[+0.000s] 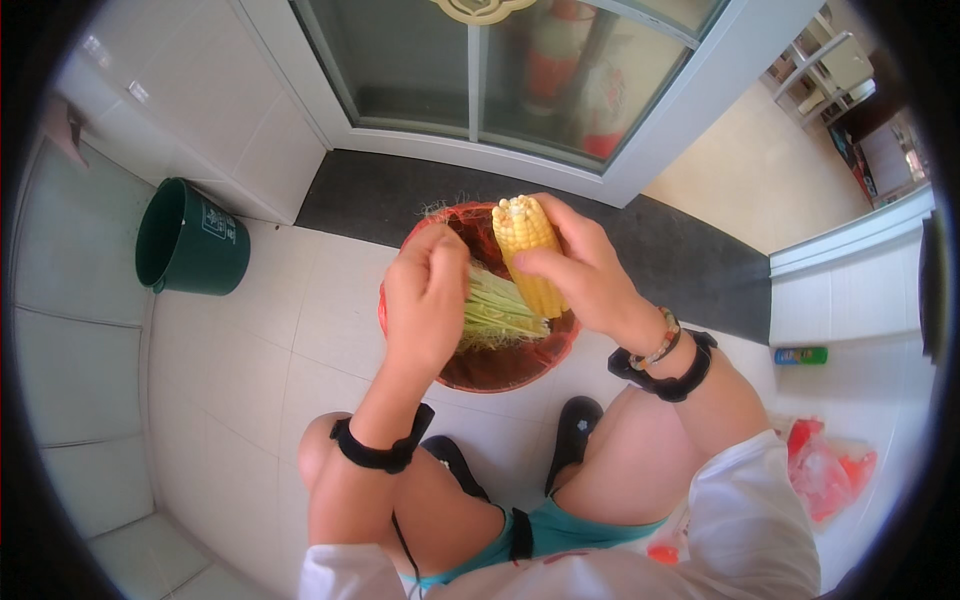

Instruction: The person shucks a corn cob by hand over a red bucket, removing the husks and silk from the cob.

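Note:
My right hand [581,266] grips a husked ear of corn [529,259], its thumb across the yellow kernels. The cob's cut or broken end points up and away from me. Beside it, my left hand [429,289] is curled with its fingertips drawn together; the hand is slightly blurred, and I cannot tell if corn silk is pinched in it. Both hands are over a round bin lined with a red plastic bag [502,381]. Pale green corn husks [501,304] and stringy silk lie inside it. Fine strands of silk [448,208] hang on the bin's far rim.
A dark green bucket [191,240] stands on the white tiles at left. Ahead is a glazed door [480,139] above a dark threshold strip [360,191]. On the right are a blue and green can [801,355] and red and clear plastic bags [825,472].

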`<state>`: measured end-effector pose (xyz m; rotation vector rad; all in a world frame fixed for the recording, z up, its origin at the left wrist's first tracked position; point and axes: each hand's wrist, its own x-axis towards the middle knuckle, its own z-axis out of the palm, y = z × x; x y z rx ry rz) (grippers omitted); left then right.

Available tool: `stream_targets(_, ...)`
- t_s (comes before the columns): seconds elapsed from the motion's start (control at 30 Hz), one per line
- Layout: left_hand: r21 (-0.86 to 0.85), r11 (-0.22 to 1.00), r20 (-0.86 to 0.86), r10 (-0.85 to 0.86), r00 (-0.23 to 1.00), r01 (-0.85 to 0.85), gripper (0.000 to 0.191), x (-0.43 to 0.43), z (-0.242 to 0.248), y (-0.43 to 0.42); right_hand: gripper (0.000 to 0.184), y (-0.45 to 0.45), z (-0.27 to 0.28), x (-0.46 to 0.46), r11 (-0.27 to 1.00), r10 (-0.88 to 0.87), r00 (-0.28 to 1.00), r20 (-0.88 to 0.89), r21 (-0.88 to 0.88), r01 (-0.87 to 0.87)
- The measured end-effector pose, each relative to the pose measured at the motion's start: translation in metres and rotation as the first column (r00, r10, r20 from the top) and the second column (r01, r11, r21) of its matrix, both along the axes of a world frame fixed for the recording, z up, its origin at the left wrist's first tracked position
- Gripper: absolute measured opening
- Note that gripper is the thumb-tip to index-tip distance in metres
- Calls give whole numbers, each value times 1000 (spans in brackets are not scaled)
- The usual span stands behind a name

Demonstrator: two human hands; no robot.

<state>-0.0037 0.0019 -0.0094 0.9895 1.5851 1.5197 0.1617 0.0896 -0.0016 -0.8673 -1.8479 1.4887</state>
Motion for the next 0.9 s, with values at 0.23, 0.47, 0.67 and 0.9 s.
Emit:
stream_targets(0.23,180,983,-51,34,998,-24,19,12,0,4,46,-3,3,-3,953,-74,995,66,299,51)
stream_targets(0.47,210,977,-183,12,983,27,20,6,-4,4,48,-7,0,-3,867,-127,985,116,496,54)
stream_targets(0.67,272,961,-170,8,985,40,10,1,-6,6,50,-4,3,0,917,-42,994,105,400,-3)
stream_targets(0.9,128,992,-33,27,999,-22,14,2,0,5,52,-2,3,0,929,-3,994,109,367,-38)
